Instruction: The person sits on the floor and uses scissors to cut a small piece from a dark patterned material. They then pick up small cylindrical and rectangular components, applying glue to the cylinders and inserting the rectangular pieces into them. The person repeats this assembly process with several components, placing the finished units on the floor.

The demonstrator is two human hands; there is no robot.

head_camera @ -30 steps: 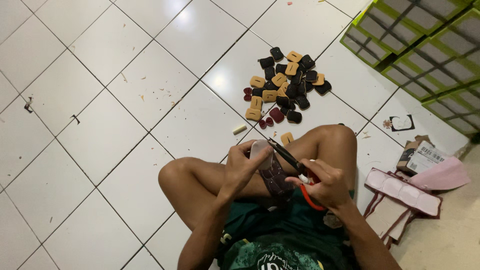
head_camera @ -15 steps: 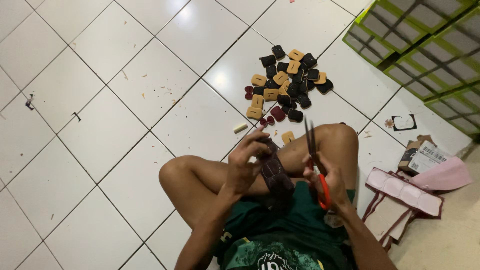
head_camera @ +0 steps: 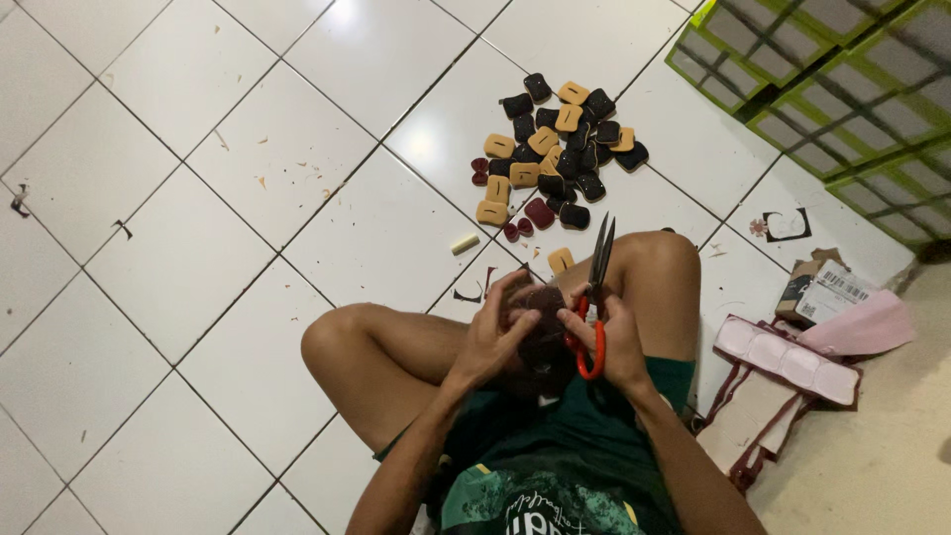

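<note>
I sit cross-legged on a white tiled floor. My left hand (head_camera: 498, 332) and the fingertips of my right hand (head_camera: 606, 337) both pinch a small dark piece (head_camera: 542, 319) held over my lap. My right hand also holds red-handled scissors (head_camera: 597, 287), their dark blades closed and pointing up and away from me. A pile of small tan, black and dark red cut pieces (head_camera: 557, 159) lies on the floor beyond my knees.
Green crates (head_camera: 842, 89) stand at the top right. A pink bag (head_camera: 792, 362) and a small cardboard box (head_camera: 827, 287) lie right of my knee. A pale stick-shaped scrap (head_camera: 466, 244) and tiny offcuts dot the tiles.
The scissors swung from pointing left across the dark piece to pointing upright, blades closed. My hands drew closer together around the piece.
</note>
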